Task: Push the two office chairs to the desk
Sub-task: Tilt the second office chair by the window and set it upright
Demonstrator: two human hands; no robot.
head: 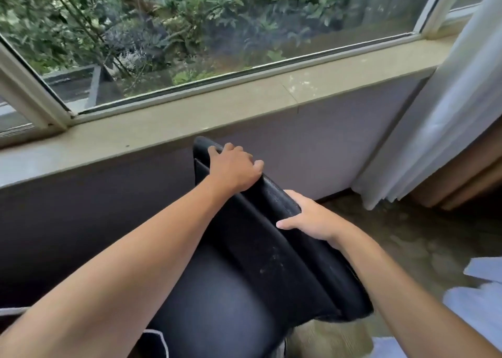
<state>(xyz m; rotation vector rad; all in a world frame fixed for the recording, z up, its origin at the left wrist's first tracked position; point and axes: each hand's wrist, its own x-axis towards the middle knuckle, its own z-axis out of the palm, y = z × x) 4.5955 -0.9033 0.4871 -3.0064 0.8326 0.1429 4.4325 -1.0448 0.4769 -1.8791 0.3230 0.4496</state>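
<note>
Daylight from a wide window (190, 31) with green bushes outside fills the far side, above a pale stone sill (244, 105) and a grey wall (81, 208). White curtain (434, 113) hangs at the right, reaching toward the carpet (407, 235). Close below the sill stands a black office chair (258, 262), its backrest tilted and running diagonally from near the wall toward the camera. Left hand (233, 170) lies over the top edge of the backrest near its far end, grip closed on the edge. Right hand (312, 219) holds the same edge nearer the camera, fingers wrapped behind it, thumb on the front.
</note>
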